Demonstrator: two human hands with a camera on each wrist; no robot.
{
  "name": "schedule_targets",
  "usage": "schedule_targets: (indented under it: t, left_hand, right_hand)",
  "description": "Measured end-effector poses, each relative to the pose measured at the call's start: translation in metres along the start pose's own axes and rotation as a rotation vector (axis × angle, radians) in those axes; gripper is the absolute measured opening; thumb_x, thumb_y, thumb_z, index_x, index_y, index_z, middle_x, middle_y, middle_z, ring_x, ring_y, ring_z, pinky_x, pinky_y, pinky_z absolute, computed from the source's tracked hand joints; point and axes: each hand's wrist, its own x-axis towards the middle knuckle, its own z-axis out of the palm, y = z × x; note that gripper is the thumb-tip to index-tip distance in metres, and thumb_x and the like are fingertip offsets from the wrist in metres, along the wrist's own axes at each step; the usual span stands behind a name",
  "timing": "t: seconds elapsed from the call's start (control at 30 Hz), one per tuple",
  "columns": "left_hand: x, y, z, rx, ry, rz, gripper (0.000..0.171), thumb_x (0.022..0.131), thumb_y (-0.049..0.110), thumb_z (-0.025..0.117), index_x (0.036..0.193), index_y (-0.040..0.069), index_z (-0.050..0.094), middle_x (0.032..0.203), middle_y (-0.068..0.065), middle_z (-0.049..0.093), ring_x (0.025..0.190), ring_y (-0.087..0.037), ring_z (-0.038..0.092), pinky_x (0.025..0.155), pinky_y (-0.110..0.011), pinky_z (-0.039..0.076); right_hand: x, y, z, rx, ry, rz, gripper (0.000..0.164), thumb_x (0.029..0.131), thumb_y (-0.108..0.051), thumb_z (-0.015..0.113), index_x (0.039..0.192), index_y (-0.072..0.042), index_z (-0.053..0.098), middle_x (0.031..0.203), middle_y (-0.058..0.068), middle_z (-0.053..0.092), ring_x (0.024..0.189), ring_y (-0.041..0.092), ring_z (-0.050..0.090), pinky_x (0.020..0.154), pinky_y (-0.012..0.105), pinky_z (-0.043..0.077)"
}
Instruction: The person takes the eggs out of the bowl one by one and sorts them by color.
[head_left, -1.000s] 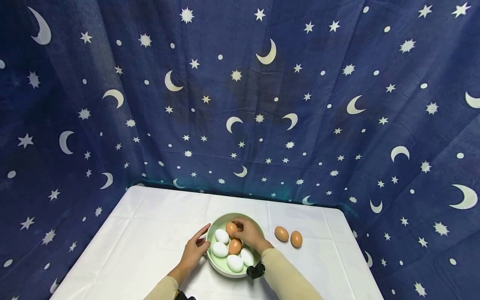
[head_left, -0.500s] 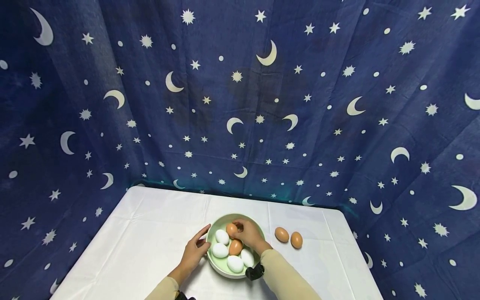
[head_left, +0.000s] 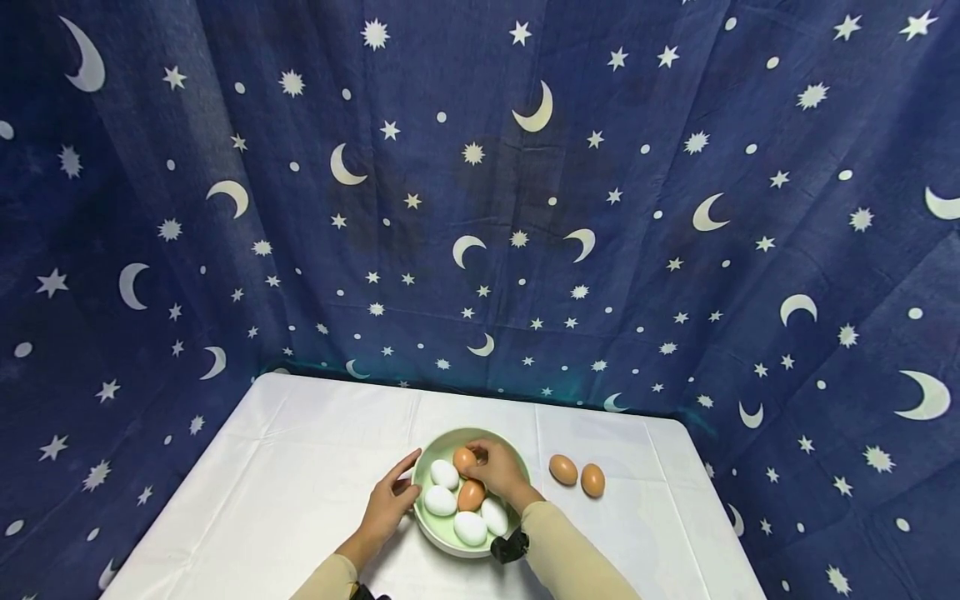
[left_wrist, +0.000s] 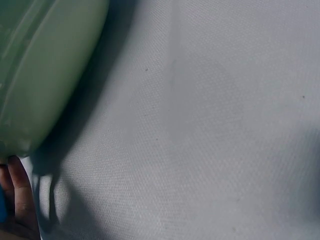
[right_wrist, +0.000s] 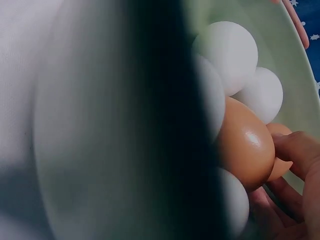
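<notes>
A pale green bowl point(head_left: 433, 533) holds several white eggs point(head_left: 440, 501) and two brown ones. My right hand point(head_left: 498, 468) reaches over the far right rim and grips the farther brown egg point(head_left: 463, 459) between thumb and fingers. Just nearer to me lies the other brown egg point(head_left: 471, 495), large in the right wrist view beside the white eggs point(right_wrist: 227, 57). At the bowl's left side my left hand point(head_left: 387, 504) rests its spread fingers and thumb against the outer wall. Only a bit of that hand point(left_wrist: 20, 192) shows in the left wrist view, under the bowl point(left_wrist: 55, 75).
To the right of the bowl, two more brown eggs lie close together, a left one point(head_left: 563, 469) and a right one point(head_left: 593, 480). A white cloth covers the table point(head_left: 300, 467). Behind and at both sides hangs a dark blue curtain point(head_left: 420, 250) with moons and stars.
</notes>
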Motion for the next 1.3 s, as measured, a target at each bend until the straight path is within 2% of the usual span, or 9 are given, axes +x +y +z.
schedule_targets:
  t: [0.33,0.6,0.77,1.0,1.3]
  left_hand:
    - [0.0,-0.003,0.0,-0.005,0.0,0.021,0.06,0.088,0.006,0.062,0.145,0.02,0.051,0.146,-0.011,0.049,0.106,-0.024,0.061,0.067,-0.025,0.054]
    - [0.0,-0.003,0.002,-0.002,0.015,0.028,0.06,0.086,0.004,0.062,0.144,0.018,0.053,0.144,-0.013,0.051,0.103,-0.022,0.062,0.065,-0.025,0.054]
    - [0.0,-0.002,0.003,0.01,0.024,0.028,0.059,0.086,0.003,0.062,0.143,0.019,0.053,0.144,-0.012,0.051,0.102,-0.022,0.062,0.065,-0.025,0.054]
    - [0.0,-0.001,0.003,0.014,0.022,0.002,0.06,0.086,0.004,0.062,0.144,0.02,0.053,0.146,-0.011,0.05,0.106,-0.024,0.062,0.068,-0.024,0.055]
    - [0.001,-0.001,0.002,0.003,0.016,0.005,0.059,0.087,0.005,0.062,0.143,0.019,0.053,0.146,-0.012,0.05,0.104,-0.023,0.062,0.067,-0.025,0.055]
  right_hand:
    - [-0.002,0.001,-0.001,0.049,0.046,-0.001,0.04,0.077,-0.009,0.08,0.113,0.002,0.068,0.099,0.014,0.068,0.082,0.021,0.062,0.069,0.025,0.051]
    - [-0.006,-0.003,-0.009,0.109,0.062,0.096,0.042,0.076,-0.011,0.08,0.115,-0.003,0.068,0.103,0.012,0.068,0.08,0.016,0.065,0.068,0.023,0.054]
    - [-0.011,-0.011,-0.016,0.163,0.084,0.101,0.045,0.074,-0.006,0.078,0.116,0.0,0.067,0.103,0.015,0.068,0.081,0.018,0.066,0.067,0.023,0.055]
    - [-0.018,-0.017,-0.023,0.208,0.111,0.126,0.044,0.076,-0.008,0.077,0.118,0.0,0.066,0.102,0.014,0.068,0.084,0.018,0.067,0.068,0.022,0.054]
    - [-0.036,-0.026,-0.038,0.355,0.153,0.196,0.046,0.082,-0.012,0.076,0.125,-0.002,0.063,0.108,0.015,0.066,0.088,0.018,0.069,0.072,0.027,0.057]
